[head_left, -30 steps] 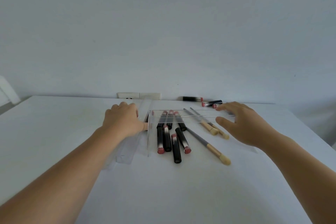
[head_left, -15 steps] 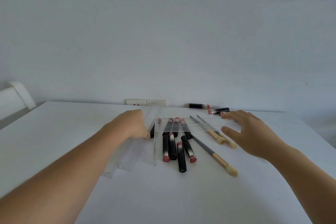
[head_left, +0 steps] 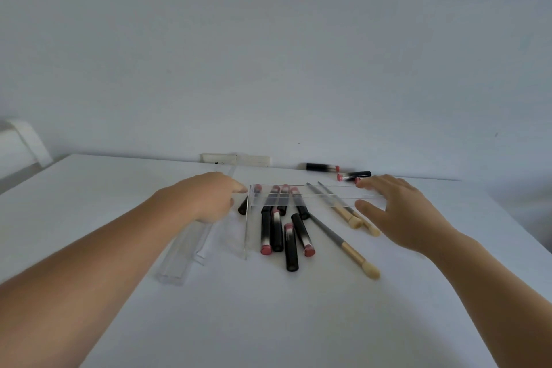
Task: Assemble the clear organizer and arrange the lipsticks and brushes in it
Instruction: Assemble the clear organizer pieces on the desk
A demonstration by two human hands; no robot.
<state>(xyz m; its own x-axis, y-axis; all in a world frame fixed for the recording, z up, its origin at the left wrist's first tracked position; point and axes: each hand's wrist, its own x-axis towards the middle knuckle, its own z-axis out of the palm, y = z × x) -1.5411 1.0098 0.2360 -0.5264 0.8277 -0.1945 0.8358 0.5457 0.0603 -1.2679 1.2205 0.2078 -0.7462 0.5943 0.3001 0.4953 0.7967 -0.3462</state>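
Observation:
A clear organizer frame stands on the white table over a heap of black lipsticks with pink ends. Its left wall runs toward me. My left hand is curled at the frame's top left corner, fingertips on it. My right hand spans the frame's right end, thumb below and fingers above. Three brushes with pale tips lie to the right of the lipsticks, partly under the frame. Clear narrow trays lie beneath my left forearm.
Two more lipsticks lie at the table's far edge by the wall. A white socket strip sits behind the frame. A white chair back shows at far left.
The view has tilted up and drifted slightly. My left hand has shifted right along the frame's corner, baring the clear trays. My right hand stays at the right end.

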